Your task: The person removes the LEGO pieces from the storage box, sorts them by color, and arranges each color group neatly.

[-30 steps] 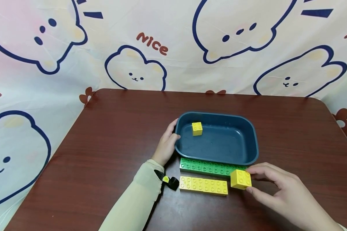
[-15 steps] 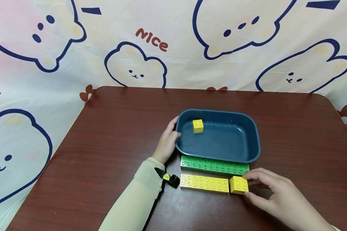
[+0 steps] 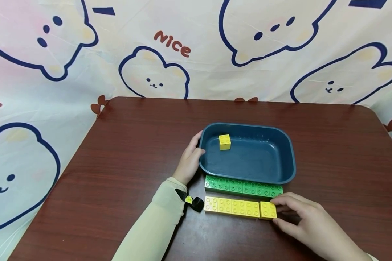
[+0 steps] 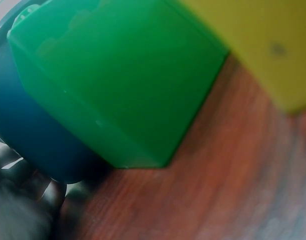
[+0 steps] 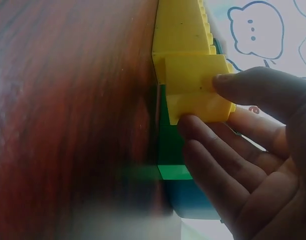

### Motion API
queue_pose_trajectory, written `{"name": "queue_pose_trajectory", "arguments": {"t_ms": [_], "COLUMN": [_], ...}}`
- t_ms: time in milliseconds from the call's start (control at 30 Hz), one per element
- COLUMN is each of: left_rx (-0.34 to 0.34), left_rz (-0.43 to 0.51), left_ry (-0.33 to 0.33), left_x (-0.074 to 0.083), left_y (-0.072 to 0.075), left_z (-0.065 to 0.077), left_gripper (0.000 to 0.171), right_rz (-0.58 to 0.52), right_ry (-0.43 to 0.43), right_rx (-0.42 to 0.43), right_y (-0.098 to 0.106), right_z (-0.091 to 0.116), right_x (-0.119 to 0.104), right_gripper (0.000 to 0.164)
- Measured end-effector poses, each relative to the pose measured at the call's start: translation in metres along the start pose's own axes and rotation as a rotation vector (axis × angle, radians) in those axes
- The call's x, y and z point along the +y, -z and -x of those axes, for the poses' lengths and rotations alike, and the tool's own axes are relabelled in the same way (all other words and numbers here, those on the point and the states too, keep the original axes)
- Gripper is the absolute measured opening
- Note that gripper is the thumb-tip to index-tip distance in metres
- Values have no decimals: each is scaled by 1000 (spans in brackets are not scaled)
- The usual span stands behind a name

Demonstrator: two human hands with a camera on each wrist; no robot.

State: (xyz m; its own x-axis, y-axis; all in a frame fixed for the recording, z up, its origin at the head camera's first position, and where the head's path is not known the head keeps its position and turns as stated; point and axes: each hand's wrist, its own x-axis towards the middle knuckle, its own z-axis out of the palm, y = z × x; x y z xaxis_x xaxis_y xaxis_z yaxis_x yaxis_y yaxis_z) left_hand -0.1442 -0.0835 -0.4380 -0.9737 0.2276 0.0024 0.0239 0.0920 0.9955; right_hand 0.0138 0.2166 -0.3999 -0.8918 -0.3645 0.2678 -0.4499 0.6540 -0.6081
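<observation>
My right hand (image 3: 308, 221) pinches a yellow toy building block (image 3: 268, 210) between thumb and fingers, at the right end of a yellow block row (image 3: 232, 206). A thin seam shows between block and row; in the right wrist view the held block (image 5: 195, 75) stands slightly out of line with the row. Behind runs a longer green block row (image 3: 243, 186). With thumb on the rim, my left hand (image 3: 187, 161) grips the left end of a dark blue tray (image 3: 248, 161); its other fingers are partly hidden. Inside the tray sits a single yellow block (image 3: 224, 142).
All of this stands on a dark brown wooden table (image 3: 143, 152). A light cloth (image 3: 209, 79) with cartoon bears hangs behind and to the left. On the left wrist a black strap (image 3: 196, 204) with a camera sits close to the yellow row's left end.
My right hand has lowered the yellow block from above the table and slid it left up to the yellow row. The left hand stays on the tray. The head view has tilted slightly.
</observation>
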Motion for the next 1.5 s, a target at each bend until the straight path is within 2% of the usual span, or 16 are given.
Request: {"name": "queue_pose_trajectory", "arguments": {"t_ms": [167,300,567,667,833,1067,1300,1500], "left_rx": [-7,-4,-3,-1,-3,-7,-5,-2], "left_rz": [3,-9,-4,-3,0,-4,-7,-12], "left_ry": [-22,-28,-17,-19,-25,-22,-22,-31], "left_x": [-1,-2,-1,-1,-2,-2,-2,-2], "left_y": [0,0,0,-1,-1,0,0,-1], "left_z": [-1,-1,-1,-1,-1,-1,-2,-2], "left_gripper": [63,63,62,62,62,62,62,62], "right_rz": [-17,10,187,220,215,214,194,168], "right_ry": [-13,-9,-22,-3,32,-25,-31,-3], "right_rx": [-7,-10,-19,-5,19,-16,-25,-11], "right_y": [-2,-4,-4,-5,-6,-6,-6,-7], "right_z": [1,1,2,2,3,1,2,1], "right_x": [0,-1,-1,0,2,-2,-3,-3], "right_gripper": [54,51,46,48,50,46,47,49]}}
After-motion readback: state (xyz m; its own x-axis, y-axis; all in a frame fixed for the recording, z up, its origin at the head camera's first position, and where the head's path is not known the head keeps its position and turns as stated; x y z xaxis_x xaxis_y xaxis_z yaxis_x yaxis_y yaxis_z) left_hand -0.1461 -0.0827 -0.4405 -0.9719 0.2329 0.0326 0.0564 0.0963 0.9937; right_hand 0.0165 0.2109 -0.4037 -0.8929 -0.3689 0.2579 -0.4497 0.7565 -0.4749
